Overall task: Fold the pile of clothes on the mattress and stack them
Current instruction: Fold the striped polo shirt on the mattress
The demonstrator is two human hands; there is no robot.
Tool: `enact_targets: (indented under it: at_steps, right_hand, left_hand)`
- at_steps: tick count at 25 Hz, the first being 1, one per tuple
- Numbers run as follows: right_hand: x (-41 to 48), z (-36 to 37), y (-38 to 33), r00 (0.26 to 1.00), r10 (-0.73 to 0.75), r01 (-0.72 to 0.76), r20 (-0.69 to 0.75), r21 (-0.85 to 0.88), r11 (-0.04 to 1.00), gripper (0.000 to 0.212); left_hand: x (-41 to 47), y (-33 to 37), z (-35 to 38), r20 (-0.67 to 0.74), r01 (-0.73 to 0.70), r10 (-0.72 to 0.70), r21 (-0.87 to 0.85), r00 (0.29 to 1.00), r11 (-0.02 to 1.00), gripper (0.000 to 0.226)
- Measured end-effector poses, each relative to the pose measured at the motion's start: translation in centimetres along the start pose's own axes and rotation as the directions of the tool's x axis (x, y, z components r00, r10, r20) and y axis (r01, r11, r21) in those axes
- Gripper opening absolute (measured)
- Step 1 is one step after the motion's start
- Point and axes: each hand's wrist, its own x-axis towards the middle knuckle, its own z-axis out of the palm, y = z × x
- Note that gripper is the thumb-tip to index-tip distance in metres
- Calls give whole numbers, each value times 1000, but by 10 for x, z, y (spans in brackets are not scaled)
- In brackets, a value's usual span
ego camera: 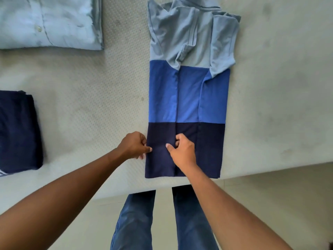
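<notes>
A three-tone polo shirt (189, 94) lies lengthwise on the mattress (90, 105), pale blue at the far end, mid blue in the middle, navy at the near hem. Both its sides and sleeves are folded in toward the centre. My left hand (134, 145) pinches the left edge of the navy band near the hem. My right hand (182, 150) grips the folded-in flap edge at the middle of the same navy band, fingers curled into the cloth.
A folded pale blue button shirt (48, 22) lies at the far left. A folded navy garment (18, 132) sits at the left edge. The mattress front edge (270, 170) runs just below the shirt hem, with my jeans-clad legs (162, 222) and the floor beyond it.
</notes>
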Motion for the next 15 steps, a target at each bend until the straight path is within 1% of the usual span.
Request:
enact_targets:
  at_steps: [2, 3, 4, 5, 6, 8, 10, 12, 15]
  right_hand:
    - [16, -14, -10, 998, 28, -23, 57, -95, 995, 28]
    - [30, -21, -17, 997, 35, -28, 66, -98, 995, 29]
    - [46, -30, -27, 998, 37, -34, 50, -52, 998, 32]
    - [64, -38, -38, 999, 47, -48, 25, 48, 998, 35]
    - [87, -49, -52, 998, 60, -59, -2, 155, 986, 37]
    - [131, -79, -87, 998, 62, -50, -21, 370, 928, 34]
    - [177, -113, -126, 994, 62, -5, -95, 506, 862, 39]
    - [217, -142, -161, 985, 78, 27, -156, 578, 815, 44]
    - [253, -161, -187, 975, 95, 37, -199, 573, 819, 40]
  left_hand:
    - [7, 9, -19, 65, 10, -19, 138, 998, 990, 36]
    - [11, 17, -31, 64, 10, -22, 195, 998, 981, 42]
    - [15, 27, -44, 46, 3, -13, 210, 999, 978, 45]
    - [20, 37, -57, 20, -12, 9, 189, 1000, 982, 46]
    - [27, 50, -72, -17, -34, 37, 152, 999, 988, 46]
    - [43, 75, -105, -122, -87, 98, 90, 988, 992, 43]
    - [64, 98, -137, -255, -150, 145, 3, 956, 989, 35]
    - [85, 118, -165, -361, -214, 150, -142, 920, 966, 26]
    - [110, 150, -202, -440, -289, 111, -363, 891, 886, 10]
